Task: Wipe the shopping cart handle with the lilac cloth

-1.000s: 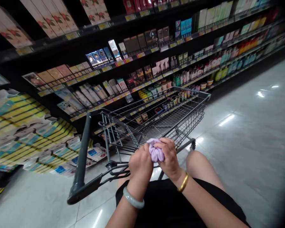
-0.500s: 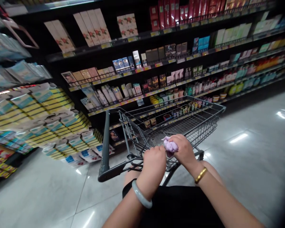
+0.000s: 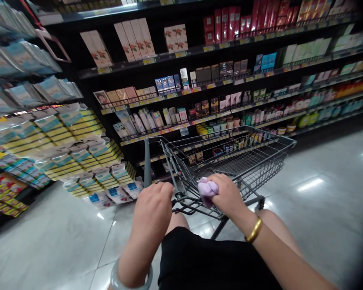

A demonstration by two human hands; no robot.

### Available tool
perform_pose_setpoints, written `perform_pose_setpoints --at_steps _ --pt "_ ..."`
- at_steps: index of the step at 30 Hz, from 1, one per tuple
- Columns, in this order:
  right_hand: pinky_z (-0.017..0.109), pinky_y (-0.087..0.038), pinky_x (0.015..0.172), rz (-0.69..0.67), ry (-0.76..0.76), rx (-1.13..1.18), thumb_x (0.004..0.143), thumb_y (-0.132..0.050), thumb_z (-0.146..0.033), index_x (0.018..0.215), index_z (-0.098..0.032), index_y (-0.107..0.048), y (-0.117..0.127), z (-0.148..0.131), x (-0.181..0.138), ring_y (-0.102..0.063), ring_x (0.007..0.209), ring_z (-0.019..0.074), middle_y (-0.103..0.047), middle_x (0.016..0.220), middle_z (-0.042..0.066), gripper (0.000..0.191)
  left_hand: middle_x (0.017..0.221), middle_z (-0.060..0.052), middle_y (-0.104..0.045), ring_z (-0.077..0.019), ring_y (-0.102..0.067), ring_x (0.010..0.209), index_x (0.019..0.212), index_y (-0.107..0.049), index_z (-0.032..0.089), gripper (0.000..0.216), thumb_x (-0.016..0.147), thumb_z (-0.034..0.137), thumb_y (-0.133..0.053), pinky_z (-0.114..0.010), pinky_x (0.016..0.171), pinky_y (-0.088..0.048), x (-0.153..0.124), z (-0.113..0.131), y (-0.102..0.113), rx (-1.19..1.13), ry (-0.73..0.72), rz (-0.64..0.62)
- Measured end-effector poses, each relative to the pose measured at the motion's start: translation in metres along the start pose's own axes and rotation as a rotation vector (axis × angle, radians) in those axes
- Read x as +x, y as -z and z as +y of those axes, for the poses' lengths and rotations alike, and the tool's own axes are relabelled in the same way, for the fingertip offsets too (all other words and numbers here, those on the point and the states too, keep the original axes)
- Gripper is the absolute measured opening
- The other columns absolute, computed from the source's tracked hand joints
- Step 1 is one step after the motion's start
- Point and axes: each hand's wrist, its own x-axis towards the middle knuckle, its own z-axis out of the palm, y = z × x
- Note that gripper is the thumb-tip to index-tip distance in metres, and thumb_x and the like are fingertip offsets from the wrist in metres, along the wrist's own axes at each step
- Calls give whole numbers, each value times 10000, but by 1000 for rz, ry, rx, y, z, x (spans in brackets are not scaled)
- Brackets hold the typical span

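My right hand [image 3: 228,197] is closed on a bunched lilac cloth [image 3: 207,187] and sits at the near end of a grey wire shopping cart [image 3: 260,155]. It wears a gold bangle at the wrist. To the left, my left hand [image 3: 153,205] has its fingers curled over the lower end of the cart's dark handle bar [image 3: 147,161], which disappears under the hand. A pale bangle sits on that wrist. I see nothing inside the cart's basket. My black shorts and knees show below.
Dark shelves [image 3: 199,86] packed with boxes, tubes and bottles run along the far side of the aisle. Stacked yellow-and-blue packs [image 3: 78,157] fill the left, reaching the floor. Glossy grey floor tiles [image 3: 326,193] stretch to the right.
My left hand let go of the cloth and moved left onto the handle bar. The right hand kept the cloth. The view swung left and the cart turned.
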Motion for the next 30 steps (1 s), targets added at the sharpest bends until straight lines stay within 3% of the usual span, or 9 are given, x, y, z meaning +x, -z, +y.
perform_pose_setpoints --at_steps 4,10,14,16,18,21,23,27,30 --pt "358 -448 842 7 183 258 600 -604 -67 965 -217 -598 -23 -27 -2 -553 945 224 -637 999 48 395 658 -15 -611 -203 -577 658 769 -544 216 216 926 162 -407 -334 681 -372 -10 -13 -11 52 1 63" --pt "354 -431 766 -82 11 146 570 -596 -48 847 -216 -601 -21 -37 -1 -536 848 218 -630 893 38 324 495 15 -509 -200 -538 531 714 -494 226 234 935 188 -425 -340 682 -367 -16 -13 -22 144 -2 241" --pt "409 -410 955 -83 248 253 613 -636 -83 1024 -239 -607 -22 -71 -2 -538 1063 248 -633 1089 52 441 532 8 -534 -210 -556 551 721 -493 228 183 896 174 -485 -343 673 -365 -19 -9 -19 103 1 230" --pt "436 -383 1000 -71 302 254 642 -649 -119 1026 -244 -607 -26 -76 -4 -533 1098 259 -633 1114 51 406 549 7 -541 -209 -556 559 724 -493 226 177 891 169 -492 -345 674 -362 -20 -8 -18 82 3 222" --pt "413 -425 944 -51 247 317 658 -625 -130 977 -237 -602 -29 -70 -5 -561 1031 244 -644 1049 43 337 547 10 -533 -201 -550 558 715 -489 226 205 913 175 -470 -345 676 -355 -20 -7 -19 77 9 239" --pt "340 -476 773 -44 24 374 670 -554 -93 899 -233 -586 -31 -58 -6 -583 854 200 -633 898 19 270 554 11 -539 -192 -550 566 716 -495 224 230 936 187 -442 -343 688 -352 -21 -7 -21 70 5 270" --pt "340 -478 773 -36 -11 314 650 -554 -66 911 -231 -588 -32 -60 -7 -580 855 201 -629 911 22 310 556 10 -544 -193 -550 570 715 -502 223 234 939 195 -441 -342 691 -351 -21 -7 -22 65 17 280" --pt "416 -443 955 -6 271 231 665 -633 -83 1061 -231 -581 -37 -68 -14 -547 1065 247 -608 1121 71 426 547 6 -538 -189 -539 553 699 -503 224 244 935 208 -449 -340 685 -347 -22 -7 -22 51 53 273" --pt "388 -473 907 3 336 269 749 -635 -123 1038 -243 -574 -41 -60 -19 -562 1033 226 -611 1073 65 319 561 7 -549 -187 -544 562 714 -508 222 241 945 213 -440 -341 694 -349 -22 -7 -23 52 39 278"
